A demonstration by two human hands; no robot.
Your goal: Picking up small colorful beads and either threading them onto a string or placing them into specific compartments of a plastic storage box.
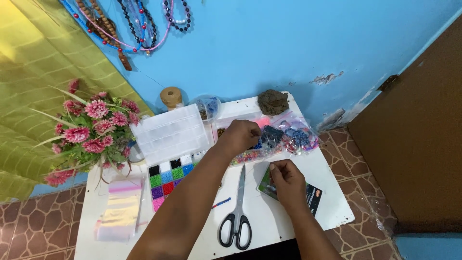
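While under right hand (288, 180), card (310, 198) diagonal.

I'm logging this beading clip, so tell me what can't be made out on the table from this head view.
- Left hand: its fingertips are hidden behind the knuckles, so what it grips among the bead bags is unclear.
- Right hand: it covers the middle of the small card.
- Thread between the hands: too thin to see.
- Bead organizer box: its near corner is hidden by the left forearm.
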